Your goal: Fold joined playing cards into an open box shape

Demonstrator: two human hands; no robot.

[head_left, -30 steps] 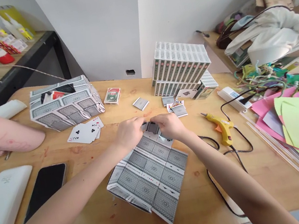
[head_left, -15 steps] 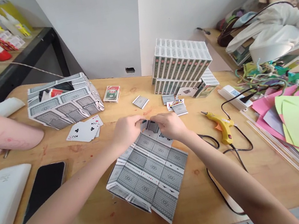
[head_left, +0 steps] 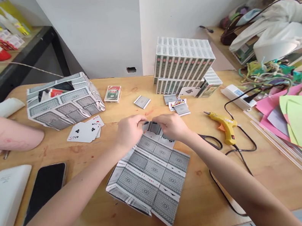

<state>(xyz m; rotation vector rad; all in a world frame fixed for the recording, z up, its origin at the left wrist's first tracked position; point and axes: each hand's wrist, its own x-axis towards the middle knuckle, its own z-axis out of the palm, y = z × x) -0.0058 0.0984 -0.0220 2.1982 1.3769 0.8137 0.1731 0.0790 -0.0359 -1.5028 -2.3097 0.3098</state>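
Observation:
A panel of playing cards point(head_left: 154, 169), glued edge to edge with grey patterned backs up, lies tilted on the table before me. Its left side folds down into a box-like wall. At its far end, my left hand point(head_left: 131, 132) and my right hand point(head_left: 174, 127) meet with fingers bent in a pinch. Between them a playing card point(head_left: 154, 128) shows its grey back; both hands grip along its far edge. The fingertips partly hide that edge.
A finished-looking card box point(head_left: 64, 106) stands back left beside loose cards point(head_left: 84, 131). Stacked card decks point(head_left: 182, 59) are at the back. A yellow glue gun point(head_left: 225, 125) and its cord lie right. A phone point(head_left: 44, 186) and white power bank point(head_left: 6, 202) sit left.
Both hands stay at the panel's far end with almost the same pinch. The panel's near end has shifted very slightly toward me; little else differs.

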